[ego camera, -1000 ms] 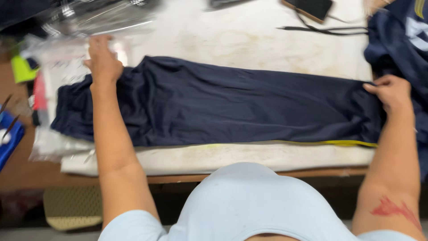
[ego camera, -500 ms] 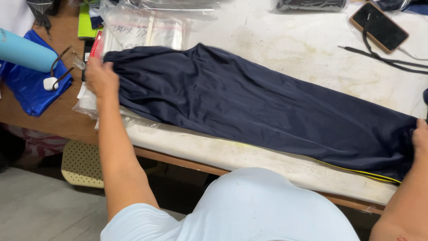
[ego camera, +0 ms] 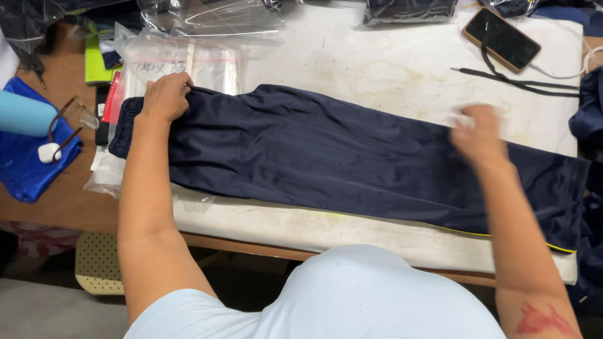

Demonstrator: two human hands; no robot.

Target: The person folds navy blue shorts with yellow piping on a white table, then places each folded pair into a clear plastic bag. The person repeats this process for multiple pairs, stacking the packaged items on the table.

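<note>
A pair of dark navy trousers [ego camera: 326, 160] with a thin yellow side stripe lies flat and stretched across the white table top [ego camera: 377, 69]. My left hand [ego camera: 165, 95] presses down on the waistband end at the left, fingers curled on the cloth. Over the leg part at the right, my right hand [ego camera: 478, 137] is blurred by motion and hovers just above the cloth; whether it grips anything is unclear.
Clear plastic bags [ego camera: 188, 59] lie under and behind the waistband. A phone [ego camera: 501, 39] with a black cord [ego camera: 521, 80] sits at the back right. A blue cloth [ego camera: 28, 157], glasses [ego camera: 66, 122] and a light blue bottle [ego camera: 25, 114] are at the left. More dark garments [ego camera: 590, 119] are piled at the right edge.
My right hand has left the hem end and moved left over the leg. My left hand stays on the waistband. The view has shifted.
</note>
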